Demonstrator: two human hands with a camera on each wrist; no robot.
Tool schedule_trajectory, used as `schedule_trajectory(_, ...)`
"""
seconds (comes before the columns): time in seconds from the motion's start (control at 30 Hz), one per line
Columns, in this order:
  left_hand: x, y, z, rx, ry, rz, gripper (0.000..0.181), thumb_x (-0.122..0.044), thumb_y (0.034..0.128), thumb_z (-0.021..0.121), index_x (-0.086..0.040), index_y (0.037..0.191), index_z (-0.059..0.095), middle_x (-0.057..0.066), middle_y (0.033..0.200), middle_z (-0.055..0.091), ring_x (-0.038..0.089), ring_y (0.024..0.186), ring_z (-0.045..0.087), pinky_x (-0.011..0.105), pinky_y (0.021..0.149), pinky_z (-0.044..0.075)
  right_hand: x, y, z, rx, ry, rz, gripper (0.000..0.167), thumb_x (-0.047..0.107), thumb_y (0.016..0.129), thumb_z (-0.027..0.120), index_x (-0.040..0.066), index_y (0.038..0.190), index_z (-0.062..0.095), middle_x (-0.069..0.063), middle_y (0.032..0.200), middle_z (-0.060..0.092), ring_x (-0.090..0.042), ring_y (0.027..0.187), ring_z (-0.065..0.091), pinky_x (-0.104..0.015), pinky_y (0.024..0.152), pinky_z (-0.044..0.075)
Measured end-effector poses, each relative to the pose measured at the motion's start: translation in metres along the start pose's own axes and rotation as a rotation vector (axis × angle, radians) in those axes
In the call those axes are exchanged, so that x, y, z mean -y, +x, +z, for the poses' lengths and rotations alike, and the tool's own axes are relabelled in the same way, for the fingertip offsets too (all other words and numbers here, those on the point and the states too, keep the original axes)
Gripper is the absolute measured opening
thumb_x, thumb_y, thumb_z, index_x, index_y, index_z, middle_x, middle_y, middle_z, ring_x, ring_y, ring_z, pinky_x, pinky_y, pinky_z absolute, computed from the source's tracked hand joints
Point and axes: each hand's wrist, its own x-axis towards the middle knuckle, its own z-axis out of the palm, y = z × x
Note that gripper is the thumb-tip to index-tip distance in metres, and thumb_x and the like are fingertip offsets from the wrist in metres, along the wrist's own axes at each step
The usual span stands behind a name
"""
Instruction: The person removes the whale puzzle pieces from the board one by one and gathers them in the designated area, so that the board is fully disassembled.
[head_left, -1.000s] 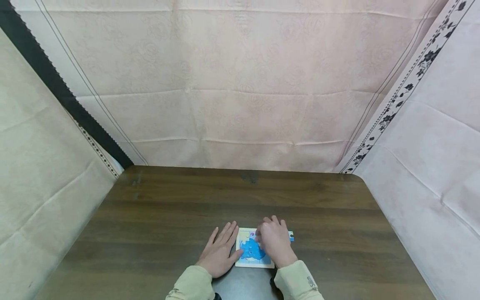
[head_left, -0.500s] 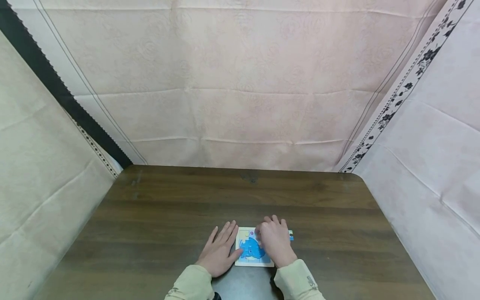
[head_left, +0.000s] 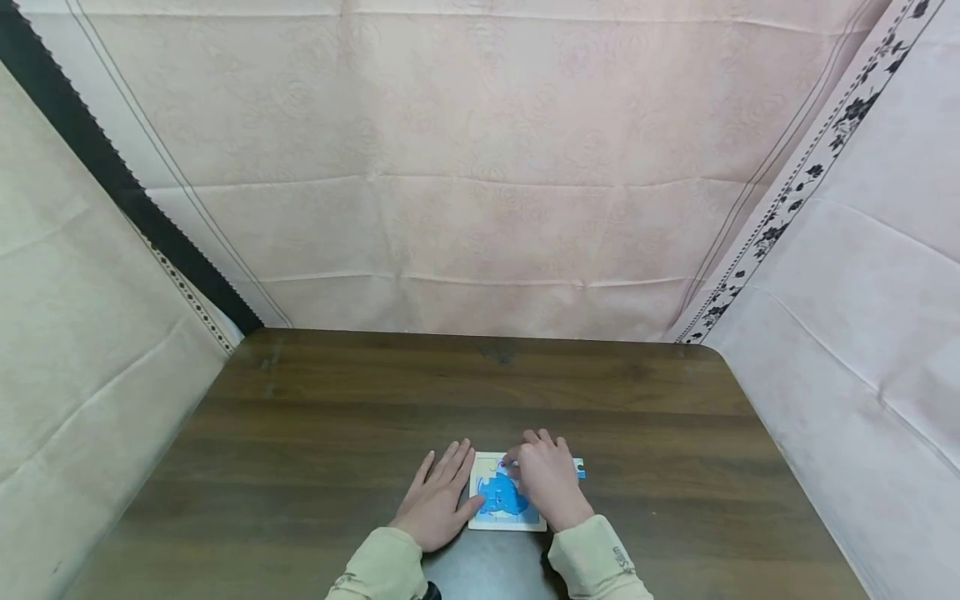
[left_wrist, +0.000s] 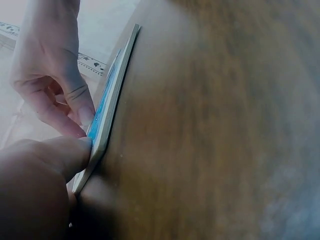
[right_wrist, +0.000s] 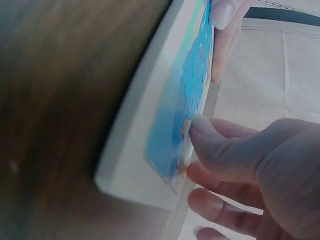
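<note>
A small jigsaw puzzle board [head_left: 506, 526] with a pale frame and a blue animal picture lies flat near the table's front. My left hand [head_left: 438, 502] rests along its left side with straight fingers, the thumb lying over the edge onto the picture. Above its right part is my right hand [head_left: 551, 479], thumb and index finger down at the picture, the other fingers bent. The right wrist view has the right thumb [right_wrist: 220, 147] touching the picture's surface; whether a piece is between thumb and index finger is hard to see. A blue-and-yellow puzzle piece [head_left: 580, 468] sticks out beyond the right hand.
The brown wooden table [head_left: 360, 400] reaches back to a pale cloth wall [head_left: 480, 208]. More cloth hangs at the left and right sides. A grey surface [head_left: 487, 567] lies in front of the board, between the two sleeves.
My right index finger has stretched a little to the left over the picture, away from the thumb. The left hand keeps its place on the board.
</note>
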Motion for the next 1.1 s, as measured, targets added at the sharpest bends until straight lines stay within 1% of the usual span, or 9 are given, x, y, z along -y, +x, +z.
schedule_trajectory(0.17,0.0003,0.0011,-0.0002,0.002,0.001,-0.002,0.075,-0.059,0.0989,0.037,-0.013,0.156,0.020,0.000,0.163,0.011,0.020,0.149,0.007,0.052,0.118,0.003,-0.0015,0.0002,0.0016,0.015,0.050,-0.016,0.014,0.018,0.081,0.080,0.023,0.093,0.080,-0.003,0.095,0.065,-0.024,0.090,0.055,-0.052,0.082,0.050)
schedule_trajectory(0.5,-0.0004,0.0013,-0.0008,0.002,0.003,0.000,0.076,-0.059,0.0990,0.037,-0.013,0.156,0.020,0.001,0.163,0.011,0.021,0.149,0.007,0.052,0.118,0.004,-0.0062,-0.0001,0.0052,0.014,0.093,-0.035,0.013,0.019,0.082,0.079,0.023,0.095,0.079,-0.001,0.093,0.061,-0.022,0.087,0.053,-0.045,0.078,0.048)
schedule_trajectory(0.63,-0.0005,0.0016,-0.0012,0.001,0.005,-0.002,0.075,-0.059,0.0991,0.037,-0.013,0.156,0.020,0.001,0.163,0.011,0.020,0.149,0.007,0.052,0.118,0.004,-0.0076,0.0008,0.0055,0.005,0.106,-0.045,0.013,0.019,0.081,0.081,0.022,0.093,0.078,-0.001,0.093,0.061,-0.022,0.087,0.054,-0.046,0.080,0.049)
schedule_trajectory(0.87,-0.0001,0.0016,-0.0002,0.000,0.002,0.003,0.076,-0.059,0.0987,0.037,-0.012,0.156,0.021,0.001,0.163,0.012,0.021,0.149,0.008,0.052,0.118,0.004,-0.0073,0.0022,0.0064,0.029,0.191,0.004,0.016,0.013,0.080,0.081,0.021,0.092,0.075,-0.001,0.095,0.058,-0.022,0.090,0.051,-0.054,0.088,0.049)
schedule_trajectory(1.0,0.0004,0.0013,0.0003,-0.004,0.006,0.002,0.076,-0.059,0.0986,0.037,-0.012,0.156,0.021,0.001,0.163,0.012,0.021,0.149,0.009,0.052,0.118,0.005,-0.0049,0.0028,0.0065,0.031,0.201,0.027,0.015,0.013,0.080,0.081,0.021,0.091,0.075,-0.003,0.096,0.058,-0.024,0.091,0.051,-0.057,0.089,0.048)
schedule_trajectory(1.1,0.0008,0.0012,0.0001,-0.005,0.008,0.003,0.076,-0.059,0.0987,0.037,-0.012,0.156,0.021,0.001,0.163,0.013,0.020,0.149,0.009,0.052,0.118,0.005,-0.0029,0.0031,0.0064,0.027,0.197,0.037,0.015,0.014,0.080,0.081,0.021,0.090,0.075,-0.003,0.096,0.059,-0.024,0.092,0.052,-0.055,0.089,0.048)
